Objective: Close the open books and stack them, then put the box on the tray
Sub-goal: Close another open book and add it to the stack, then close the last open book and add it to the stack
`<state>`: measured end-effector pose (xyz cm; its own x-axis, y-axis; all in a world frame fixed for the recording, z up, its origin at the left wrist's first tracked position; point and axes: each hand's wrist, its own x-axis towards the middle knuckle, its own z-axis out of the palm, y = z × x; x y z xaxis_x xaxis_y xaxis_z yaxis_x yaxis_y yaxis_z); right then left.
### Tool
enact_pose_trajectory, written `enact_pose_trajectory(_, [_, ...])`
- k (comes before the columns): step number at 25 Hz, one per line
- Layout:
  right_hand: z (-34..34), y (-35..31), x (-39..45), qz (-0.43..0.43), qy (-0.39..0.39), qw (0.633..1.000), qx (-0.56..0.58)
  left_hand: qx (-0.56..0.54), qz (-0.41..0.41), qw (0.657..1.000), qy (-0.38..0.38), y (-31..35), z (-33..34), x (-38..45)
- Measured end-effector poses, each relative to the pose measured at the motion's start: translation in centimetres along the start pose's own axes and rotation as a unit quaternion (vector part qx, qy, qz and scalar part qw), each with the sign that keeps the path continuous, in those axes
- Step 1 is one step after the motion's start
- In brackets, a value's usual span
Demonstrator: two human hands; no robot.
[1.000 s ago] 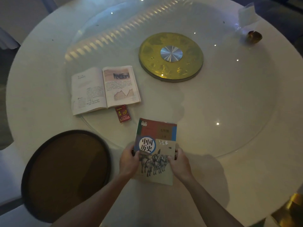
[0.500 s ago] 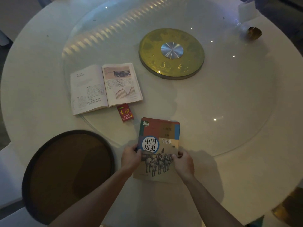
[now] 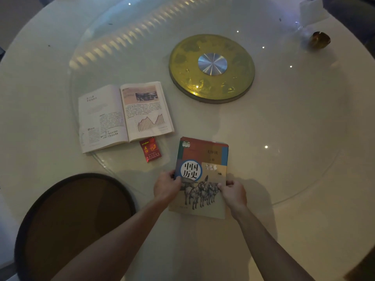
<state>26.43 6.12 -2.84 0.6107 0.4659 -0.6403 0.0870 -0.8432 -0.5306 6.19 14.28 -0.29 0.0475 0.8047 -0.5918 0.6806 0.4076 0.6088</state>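
A closed history book (image 3: 204, 159) with horses on its cover lies flat near the table's front. My left hand (image 3: 166, 186) grips its left edge and my right hand (image 3: 233, 192) grips its right edge. Farther left lies an open book (image 3: 123, 115) showing text and a chart. A small red box (image 3: 150, 151) sits just below the open book's right page, between the two books. A round dark-rimmed brown tray (image 3: 77, 216) rests at the front left, with nothing on it.
A round white table (image 3: 304, 230) carries a large glass turntable (image 3: 294, 118) with a gold disc (image 3: 211, 67) at its centre. A small gold dish (image 3: 319, 40) and a clear card stand (image 3: 310, 11) sit at the far right.
Both hands keep their grip on the closed book. It has slid slightly away from me and to the right on the table.
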Motion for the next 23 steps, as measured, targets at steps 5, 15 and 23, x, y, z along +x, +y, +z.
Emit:
enact_pose_trajectory(5, [-0.8, -4.1, 3.1, -0.019, 0.013, 1.0, -0.014, -0.051, 0.025, 0.998, -0.021, 2.7, -0.5, 3.2])
enact_pose_trajectory(15, [5.0, -18.4, 0.9, -0.294, 0.032, 0.952, -0.079, -0.134, 0.088, 0.972, 0.17, 2.6, -12.6, 8.3])
enact_pose_trajectory(23, [14.7, -26.9, 4.4, -0.173, -0.114, 0.978, -0.029, -0.096, -0.113, 0.952, 0.267, -5.8, -24.0, 14.2])
